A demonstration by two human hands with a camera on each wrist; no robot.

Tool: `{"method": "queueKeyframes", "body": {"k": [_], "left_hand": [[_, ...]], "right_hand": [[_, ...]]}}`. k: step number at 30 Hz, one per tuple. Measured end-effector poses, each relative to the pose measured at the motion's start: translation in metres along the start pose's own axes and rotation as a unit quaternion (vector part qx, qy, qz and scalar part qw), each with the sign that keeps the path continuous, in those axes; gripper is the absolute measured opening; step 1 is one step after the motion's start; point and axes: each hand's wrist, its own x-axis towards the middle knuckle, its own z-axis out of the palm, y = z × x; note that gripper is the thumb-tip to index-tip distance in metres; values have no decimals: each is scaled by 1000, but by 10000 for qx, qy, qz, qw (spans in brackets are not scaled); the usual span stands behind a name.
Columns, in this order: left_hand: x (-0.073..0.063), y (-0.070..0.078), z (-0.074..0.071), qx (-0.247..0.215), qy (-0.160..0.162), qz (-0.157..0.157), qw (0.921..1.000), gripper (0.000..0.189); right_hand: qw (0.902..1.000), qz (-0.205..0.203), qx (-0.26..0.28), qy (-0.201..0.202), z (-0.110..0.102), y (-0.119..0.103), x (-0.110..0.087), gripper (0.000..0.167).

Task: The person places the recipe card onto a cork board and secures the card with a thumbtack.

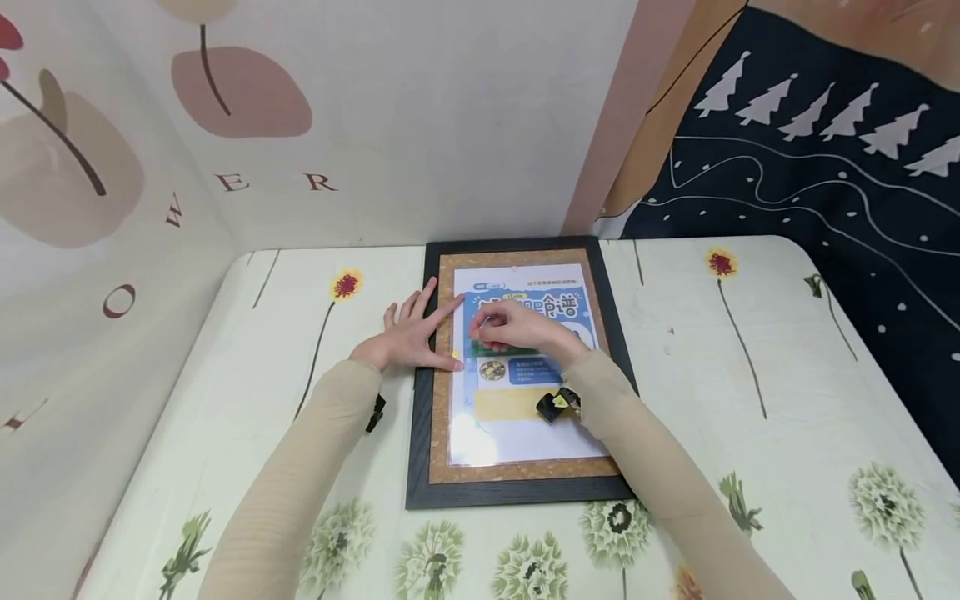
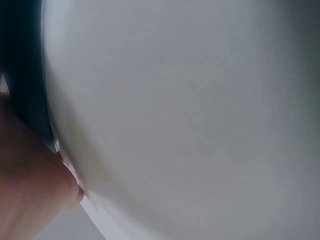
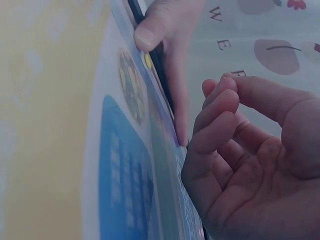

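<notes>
A printed sheet point(image 1: 495, 433) with a blue heading lies on a black-framed cork board point(image 1: 442, 471). My left hand point(image 1: 411, 333) spreads over the board's left side, its thumb and index finger reaching onto the sheet's left edge. Near that thumb, a small yellow dot point(image 3: 148, 61) shows at the sheet's edge in the right wrist view. Above the sheet's upper half is my right hand point(image 1: 513, 325), fingers curled. Its thumb and fingertips point(image 3: 227, 95) meet in the right wrist view, where no object shows between them. The left wrist view has mostly a pale blurred surface and part of the left hand point(image 2: 35, 185).
The board lies on a table with a flower-print cloth point(image 1: 750, 333). Behind it hangs a pale printed curtain point(image 1: 420, 125), with a dark tree-patterned cloth point(image 1: 810, 183) at the right. A black wrist device point(image 1: 553, 406) sits under the right sleeve.
</notes>
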Motion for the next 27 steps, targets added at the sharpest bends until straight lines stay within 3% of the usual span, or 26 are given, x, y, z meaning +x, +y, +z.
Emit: {"method": "queueKeyframes", "body": {"k": [8, 17, 27], "left_hand": [[1, 0, 2, -25, 23, -34, 10000, 110], [0, -2, -1, -252, -88, 59, 9996, 111], [0, 0, -4, -255, -175, 55, 9995, 111]], "right_hand": [[9994, -191, 129, 242, -15, 10, -14, 17], [9969, 148, 26, 771, -40, 13, -40, 23], [9921, 88, 9, 1249, -71, 27, -74, 30]]}}
